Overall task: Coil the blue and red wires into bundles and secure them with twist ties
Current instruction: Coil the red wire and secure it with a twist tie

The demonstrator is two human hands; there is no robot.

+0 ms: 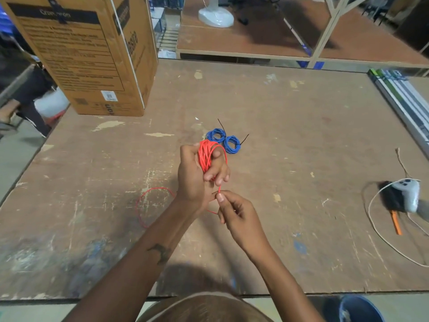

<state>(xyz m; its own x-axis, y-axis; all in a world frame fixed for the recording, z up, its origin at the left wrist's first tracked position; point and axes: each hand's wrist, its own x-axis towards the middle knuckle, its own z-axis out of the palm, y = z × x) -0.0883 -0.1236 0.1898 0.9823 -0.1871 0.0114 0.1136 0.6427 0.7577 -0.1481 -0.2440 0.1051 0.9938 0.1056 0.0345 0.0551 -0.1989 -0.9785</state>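
Red wire (205, 156) is wound in many turns around the fingers of my left hand (197, 175), which is held above the table middle. A loose stretch of the same red wire (148, 201) loops over the table to the left and runs under my left wrist. My right hand (236, 214) pinches that wire just below the left hand. Two small blue wire coils (216, 135) (232, 144) lie side by side on the table just beyond my hands, each with a black twist tie (244, 138) sticking out.
A large cardboard box (92, 54) stands at the table's far left. At the right lie a white controller (409, 194), a pale cord (380, 238), an orange tool (395, 221) and long strips (404, 101) along the edge. The worn wooden table (301, 135) ends near me.
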